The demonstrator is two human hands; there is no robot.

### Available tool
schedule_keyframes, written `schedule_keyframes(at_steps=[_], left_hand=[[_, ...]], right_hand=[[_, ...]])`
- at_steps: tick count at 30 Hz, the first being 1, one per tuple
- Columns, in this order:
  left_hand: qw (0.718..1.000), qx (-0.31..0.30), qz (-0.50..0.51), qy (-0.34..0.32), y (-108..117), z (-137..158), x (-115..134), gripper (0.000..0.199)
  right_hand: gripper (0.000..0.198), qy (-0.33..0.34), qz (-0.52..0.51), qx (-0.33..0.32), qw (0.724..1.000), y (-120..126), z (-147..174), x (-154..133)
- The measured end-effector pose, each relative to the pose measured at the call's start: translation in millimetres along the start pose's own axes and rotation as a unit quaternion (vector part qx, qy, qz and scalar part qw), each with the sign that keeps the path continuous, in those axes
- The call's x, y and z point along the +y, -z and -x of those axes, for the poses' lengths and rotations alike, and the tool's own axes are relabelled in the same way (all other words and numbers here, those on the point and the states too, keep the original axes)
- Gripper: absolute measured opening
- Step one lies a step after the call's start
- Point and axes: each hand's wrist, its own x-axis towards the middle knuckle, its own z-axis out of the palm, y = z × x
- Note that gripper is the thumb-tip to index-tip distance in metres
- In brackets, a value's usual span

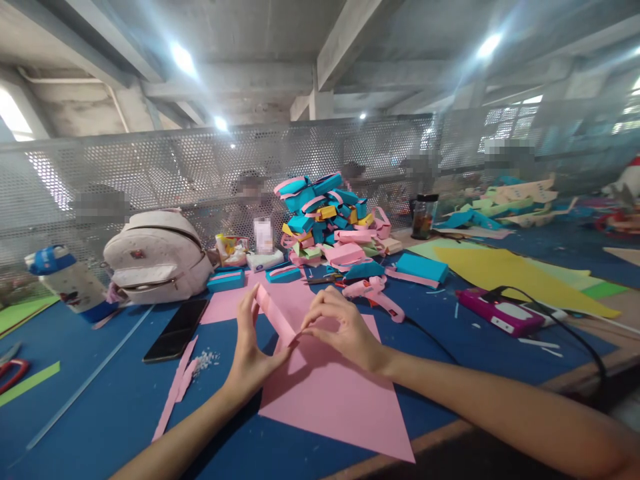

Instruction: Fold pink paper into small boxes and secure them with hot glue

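Between my two hands is a folded piece of pink paper (276,315), held a little above a large pink sheet (340,407). My left hand (254,350) grips its left side, with the thumb at the lower end and the fingers at the upper end. The fingertips of my right hand (345,327) pinch the paper's lower right end. Just beyond my right hand a pink glue gun (375,293) lies on the blue table with its black cord trailing right. Another pink sheet (225,303) lies behind my left hand.
A tall heap of blue, pink and yellow paper boxes (325,220) stands ahead, near scissors (325,280). On the left are a black phone (176,331), a white backpack (157,257) and a bottle (73,287). To the right lie a purple power bank (497,313) and yellow sheets (520,273).
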Motion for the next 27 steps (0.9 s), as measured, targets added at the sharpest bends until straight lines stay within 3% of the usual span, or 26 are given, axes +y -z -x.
schedule_keyframes(at_steps=[12, 19, 27], left_hand=[[1.000, 0.002, 0.004, -0.011, 0.3, -4.4, -0.3, 0.104], [0.999, 0.039, 0.016, 0.012, 1.8, -5.6, -4.5, 0.099], [1.000, 0.000, 0.007, -0.003, -0.1, -0.1, 1.6, 0.105]], right_hand=[[0.009, -0.035, -0.032, -0.019, 0.999, -3.0, -0.3, -1.3], [0.009, -0.064, -0.043, 0.036, 0.996, 3.7, -4.3, 6.4], [0.002, -0.007, 0.002, -0.009, 1.000, -0.4, 0.5, 2.0]])
